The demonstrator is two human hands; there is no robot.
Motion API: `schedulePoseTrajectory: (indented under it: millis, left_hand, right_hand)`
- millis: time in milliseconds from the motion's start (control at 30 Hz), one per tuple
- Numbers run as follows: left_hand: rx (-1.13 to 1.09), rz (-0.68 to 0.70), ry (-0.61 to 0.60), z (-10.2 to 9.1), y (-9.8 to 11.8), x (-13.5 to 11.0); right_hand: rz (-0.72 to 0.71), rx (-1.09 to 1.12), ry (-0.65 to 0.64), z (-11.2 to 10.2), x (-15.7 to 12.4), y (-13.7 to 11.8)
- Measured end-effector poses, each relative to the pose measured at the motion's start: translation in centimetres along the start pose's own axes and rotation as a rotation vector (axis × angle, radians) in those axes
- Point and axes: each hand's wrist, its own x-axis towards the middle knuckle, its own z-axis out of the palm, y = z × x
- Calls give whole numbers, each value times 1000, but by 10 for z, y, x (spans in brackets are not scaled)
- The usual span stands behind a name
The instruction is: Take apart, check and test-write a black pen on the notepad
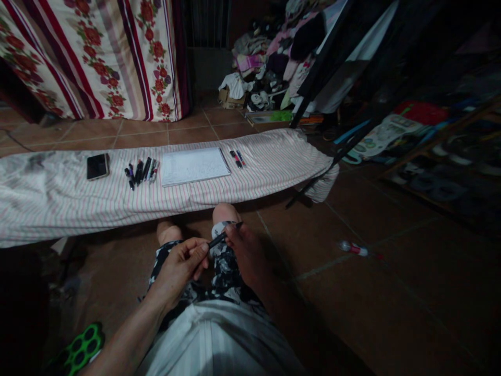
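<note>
Black pen (pixel 217 238) sits lower centre of frame over the lap, left hand (pixel 183 263) clamped on barrel, right hand (pixel 245 250) pinching far end; likely uncapping, so pull straight along axis, no bending.

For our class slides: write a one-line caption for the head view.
Left hand and right hand hold a black pen; notebook, phone and markers lie on the striped cloth beyond.

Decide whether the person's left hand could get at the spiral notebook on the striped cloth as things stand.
Probably yes: the notebook lies uncovered just beyond the knees, nothing between. But the left hand shares a grip on a pen with the right hand, so it is not free.
</note>
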Motion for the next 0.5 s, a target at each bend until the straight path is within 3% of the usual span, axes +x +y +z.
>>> schedulePoseTrajectory:
  millis: [233,500]
  left_hand:
    - [87,76,45,-3,-4,1]
    - [269,139,46,-12,-3,-1]
  right_hand:
    - [-22,125,123,10,-10,-8]
    - [-17,340,-42,1,-11,-8]
